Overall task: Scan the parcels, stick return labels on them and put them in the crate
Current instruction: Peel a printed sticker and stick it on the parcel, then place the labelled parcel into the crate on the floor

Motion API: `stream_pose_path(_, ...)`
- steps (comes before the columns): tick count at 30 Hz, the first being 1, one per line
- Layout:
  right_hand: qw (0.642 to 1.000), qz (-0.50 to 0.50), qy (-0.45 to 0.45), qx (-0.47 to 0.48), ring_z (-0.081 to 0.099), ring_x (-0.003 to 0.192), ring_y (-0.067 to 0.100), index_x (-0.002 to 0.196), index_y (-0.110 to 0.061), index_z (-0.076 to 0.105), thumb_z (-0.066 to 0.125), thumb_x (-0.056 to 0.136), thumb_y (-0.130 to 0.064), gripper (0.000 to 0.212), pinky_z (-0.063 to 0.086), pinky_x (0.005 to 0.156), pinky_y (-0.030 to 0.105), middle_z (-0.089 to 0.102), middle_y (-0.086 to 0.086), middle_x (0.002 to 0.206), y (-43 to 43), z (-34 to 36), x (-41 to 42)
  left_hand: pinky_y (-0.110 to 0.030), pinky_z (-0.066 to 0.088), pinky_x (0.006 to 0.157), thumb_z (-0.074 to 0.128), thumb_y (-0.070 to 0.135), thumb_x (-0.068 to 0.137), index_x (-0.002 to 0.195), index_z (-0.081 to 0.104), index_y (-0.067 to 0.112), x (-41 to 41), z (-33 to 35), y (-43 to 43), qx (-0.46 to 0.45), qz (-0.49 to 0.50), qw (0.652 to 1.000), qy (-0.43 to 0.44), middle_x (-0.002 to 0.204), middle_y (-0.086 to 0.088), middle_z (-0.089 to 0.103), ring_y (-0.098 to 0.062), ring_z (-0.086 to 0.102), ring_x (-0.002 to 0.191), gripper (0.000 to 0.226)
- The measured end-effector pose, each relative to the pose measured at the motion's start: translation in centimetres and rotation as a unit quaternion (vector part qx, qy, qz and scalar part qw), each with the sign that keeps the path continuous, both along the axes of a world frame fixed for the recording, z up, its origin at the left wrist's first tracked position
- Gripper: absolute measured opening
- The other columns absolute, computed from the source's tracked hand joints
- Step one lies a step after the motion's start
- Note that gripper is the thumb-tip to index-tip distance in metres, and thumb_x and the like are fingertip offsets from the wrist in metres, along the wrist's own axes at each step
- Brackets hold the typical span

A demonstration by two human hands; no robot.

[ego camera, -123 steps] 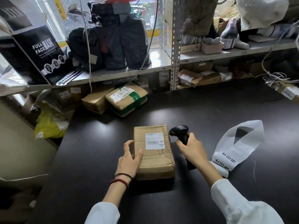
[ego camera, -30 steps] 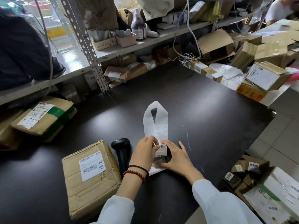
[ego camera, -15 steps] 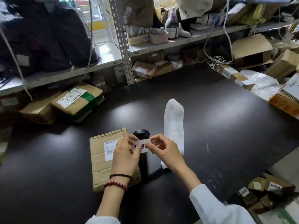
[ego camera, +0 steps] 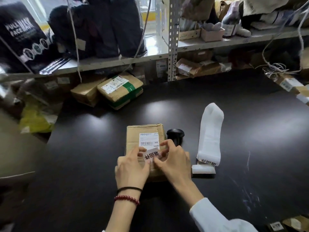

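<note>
Pinching the return label (ego camera: 151, 155) with my left hand (ego camera: 132, 169) and right hand (ego camera: 173, 164) over the box (ego camera: 133, 136). Scanner (ego camera: 175, 133) sits at its two o'clock.

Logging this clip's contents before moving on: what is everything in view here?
parcel: one, brown, table centre.
shipping label: one, white, on parcel's top.
return label: one, white with black characters, over the parcel.
scanner: one, black, right of parcel.
label strip: one, white, right of scanner.
taped box: one, brown with green tape, table's back.
table: one, black.
left grip: one, bare hand, pinches return label.
right grip: one, bare hand, pinches return label.
</note>
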State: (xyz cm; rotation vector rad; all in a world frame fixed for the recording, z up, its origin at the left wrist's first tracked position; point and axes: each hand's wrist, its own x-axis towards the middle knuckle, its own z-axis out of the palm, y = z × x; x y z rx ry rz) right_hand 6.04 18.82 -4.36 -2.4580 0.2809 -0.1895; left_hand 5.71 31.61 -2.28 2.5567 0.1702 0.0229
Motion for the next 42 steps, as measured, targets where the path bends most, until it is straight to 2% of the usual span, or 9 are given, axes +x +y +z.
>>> stream_pose_path(5,0.999,-0.018,-0.025,-0.017,0.051,0.110,0.015,0.125,-0.033,0.049,0.070,0.072,-0.044,0.058,0.038,0.087,0.034,0.053,-0.009,0.120,0.1,-0.2,-0.1,-0.038,0.037,0.096,0.072,0.045,0.073,0.125,0.044,0.039,0.0,0.1,0.0,0.034,0.025,0.999,0.012,0.129,0.007,0.038,-0.019,0.036,0.120,0.060)
stream_pose_path(10,0.989,-0.012,0.029,0.147,0.051,0.117,0.007,0.130,-0.025,0.052,0.078,0.073,-0.047,0.067,0.040,0.090,0.019,0.052,-0.012,0.126,-1.0,-1.4,-0.7,-0.040,0.034,0.105,0.073,0.046,0.072,0.145,0.022,0.024,0.7,-0.4,1.6,-0.073,0.091,0.989,0.095,0.149,-0.003,0.029,-0.029,0.034,0.133,0.092)
stream_pose_path(14,0.983,0.031,0.041,0.176,0.049,0.121,0.008,0.133,-0.024,0.052,0.071,0.083,-0.035,0.054,0.034,0.092,0.016,0.055,-0.010,0.130,-0.8,-1.3,-1.1,-0.037,0.038,0.101,0.073,0.044,0.075,0.143,0.028,0.021,0.7,-1.4,2.0,-0.126,0.070,0.982,0.123,0.142,-0.004,0.042,-0.025,0.044,0.127,0.085)
stream_pose_path(20,0.963,0.038,0.023,0.267,0.044,0.128,0.002,0.141,-0.038,0.041,0.059,0.095,-0.029,0.051,0.036,0.110,0.026,0.048,-0.016,0.141,-1.4,0.0,-1.6,-0.035,0.041,0.097,0.073,0.037,0.077,0.136,0.043,0.032,0.2,-0.2,2.9,-0.202,0.055,0.978,0.005,0.135,0.003,0.049,-0.021,0.049,0.120,0.067)
stream_pose_path(23,0.933,0.016,-0.009,0.360,0.050,0.123,-0.004,0.133,-0.053,0.041,0.056,0.097,-0.028,0.046,0.040,0.105,0.022,0.051,-0.025,0.134,-1.1,1.0,-2.1,-0.032,0.048,0.089,0.072,0.034,0.079,0.134,0.045,0.035,0.2,1.0,3.2,-0.236,0.008,0.970,-0.061,0.131,0.007,0.052,-0.018,0.057,0.109,0.061)
stream_pose_path(28,0.899,-0.066,-0.106,0.419,0.053,0.112,-0.015,0.137,-0.039,0.042,0.052,0.098,-0.017,0.046,0.046,0.088,0.011,0.056,-0.023,0.128,-1.6,3.2,-5.4,-0.009,0.039,0.076,0.072,0.031,0.080,0.131,0.045,0.042,-0.3,3.3,2.0,-0.282,-0.110,0.950,-0.083,0.125,0.020,0.047,0.008,0.053,0.091,0.059)
stream_pose_path(35,0.881,-0.233,-0.188,0.366,0.051,0.123,-0.004,0.136,-0.043,0.045,0.054,0.098,-0.025,0.044,0.043,0.103,0.027,0.057,-0.021,0.131,-6.7,3.3,-13.3,-0.031,0.054,0.086,0.073,0.031,0.080,0.132,0.046,0.039,-2.7,3.6,-5.6,-0.321,-0.269,0.908,-0.021,0.128,0.017,0.052,0.002,0.056,0.100,0.059)
stream_pose_path(39,0.851,-0.316,-0.221,0.356,0.051,0.123,-0.004,0.136,-0.041,0.047,0.054,0.097,-0.025,0.043,0.044,0.100,0.019,0.057,-0.019,0.133,-10.5,3.0,-18.0,-0.023,0.052,0.085,0.070,0.034,0.079,0.128,0.044,0.046,-5.2,3.3,-11.5,-0.333,-0.357,0.872,0.025,0.123,0.026,0.051,0.009,0.054,0.100,0.056)
stream_pose_path(42,0.820,-0.384,-0.242,0.349,0.053,0.117,-0.007,0.130,-0.048,0.047,0.056,0.096,-0.026,0.042,0.043,0.093,0.013,0.058,-0.023,0.129,-14.5,2.8,-22.5,-0.027,0.051,0.090,0.070,0.032,0.081,0.131,0.046,0.039,-7.8,2.6,-17.5,-0.316,-0.430,0.845,0.041,0.127,0.020,0.051,-0.004,0.056,0.105,0.056)
